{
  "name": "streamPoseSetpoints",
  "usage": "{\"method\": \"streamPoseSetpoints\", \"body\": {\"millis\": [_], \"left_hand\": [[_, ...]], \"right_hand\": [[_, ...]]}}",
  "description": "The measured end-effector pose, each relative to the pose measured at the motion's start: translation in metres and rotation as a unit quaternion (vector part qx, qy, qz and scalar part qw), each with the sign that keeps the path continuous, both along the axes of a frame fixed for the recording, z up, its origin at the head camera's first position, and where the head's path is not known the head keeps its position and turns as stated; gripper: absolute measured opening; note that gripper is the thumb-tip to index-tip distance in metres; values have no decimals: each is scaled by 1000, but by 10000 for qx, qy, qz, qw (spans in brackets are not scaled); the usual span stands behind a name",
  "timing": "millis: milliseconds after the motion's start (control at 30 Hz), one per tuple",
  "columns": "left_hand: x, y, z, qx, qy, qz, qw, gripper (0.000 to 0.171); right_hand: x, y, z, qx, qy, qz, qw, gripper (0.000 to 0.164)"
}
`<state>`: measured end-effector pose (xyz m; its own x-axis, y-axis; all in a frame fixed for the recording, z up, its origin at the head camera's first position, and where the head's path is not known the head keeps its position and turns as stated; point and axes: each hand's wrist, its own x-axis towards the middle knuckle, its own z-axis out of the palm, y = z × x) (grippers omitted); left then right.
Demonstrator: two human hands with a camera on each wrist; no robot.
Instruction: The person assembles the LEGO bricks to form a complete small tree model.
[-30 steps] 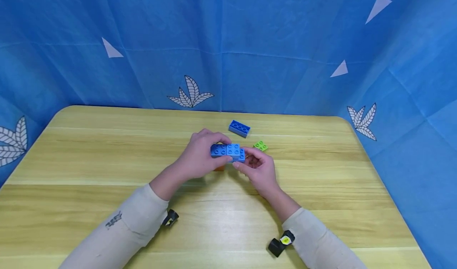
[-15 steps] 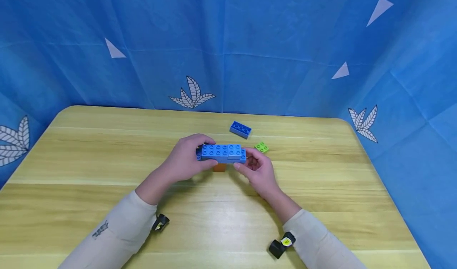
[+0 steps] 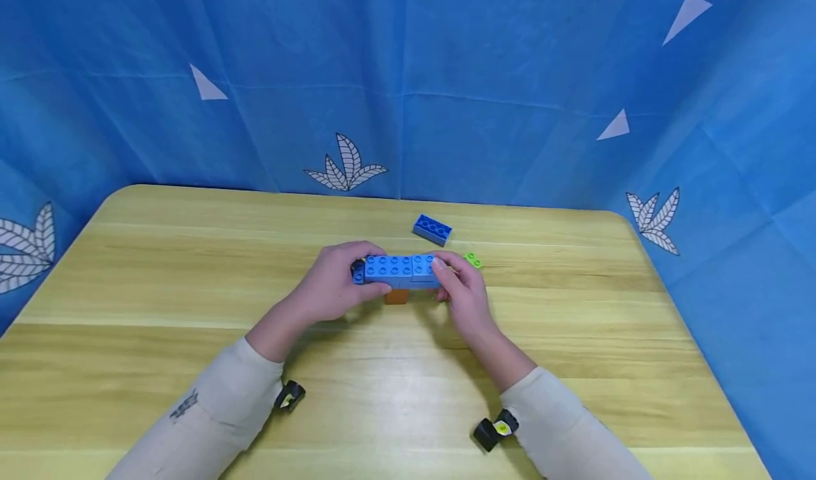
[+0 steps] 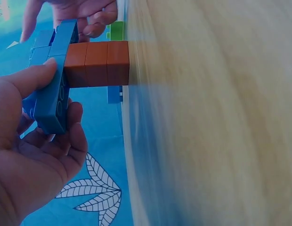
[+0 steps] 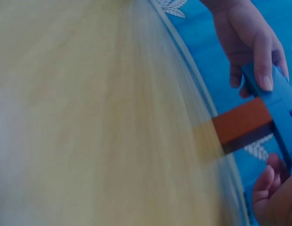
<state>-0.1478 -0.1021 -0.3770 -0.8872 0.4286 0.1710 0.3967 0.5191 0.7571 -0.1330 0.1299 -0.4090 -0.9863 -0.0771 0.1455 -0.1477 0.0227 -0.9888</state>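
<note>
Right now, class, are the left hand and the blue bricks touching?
Touching: the left wrist view shows the left hand with its thumb against the blue bricks.

No words, brands or numbers can be read. The left sleeve (image 3: 232, 391) carries a dark print (image 3: 184, 405), too blurred to make out. At the right sleeve (image 3: 567, 423), a black camera (image 3: 486, 435) bears a yellow label (image 3: 503, 428) whose marks are too small to read; a yellow patch (image 3: 286, 400) on the left camera (image 3: 294, 393) is equally unclear. Any lettering on the blue bricks (image 3: 389, 270) is too tiny to tell.
</note>
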Motion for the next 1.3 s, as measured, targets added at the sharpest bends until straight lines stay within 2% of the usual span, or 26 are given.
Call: {"method": "streamPoseSetpoints", "body": {"millis": [100,200,400,500,867,967,1100,1200,1300], "left_hand": [[-1,1,-1,55,47,-27,10000,35],[-1,1,-1,102,33,-41,9999,35],[-1,1,-3,186,26,-5,9998,34],[-1,2,-4,199,21,22,9998,33],[-1,4,-2,119,-8,112,9999,35],[-1,5,-1,98,-18,129,9999,35],[-1,4,-2,67,-97,157,9998,34],[-1,4,-2,45,-150,159,9998,35],[-1,3,-3,10,-156,178,9997,37]], "right_hand": [[-1,-7,6,207,-338,-379,9985,29],[-2,-12,8,182,-667,-545,9961,25],[-3,-14,11,-71,-1340,-343,9904,27],[-4,-14,13,-146,-1506,-210,9883,28],[-7,-12,17,-435,-1629,-131,9856,17],[-5,-11,13,-226,-1355,-138,9904,21],[-3,-6,2,-29,-860,-34,9963,36],[-4,1,-4,-95,-897,-163,9958,44],[-10,7,-7,202,-1151,-493,9919,34]]}}
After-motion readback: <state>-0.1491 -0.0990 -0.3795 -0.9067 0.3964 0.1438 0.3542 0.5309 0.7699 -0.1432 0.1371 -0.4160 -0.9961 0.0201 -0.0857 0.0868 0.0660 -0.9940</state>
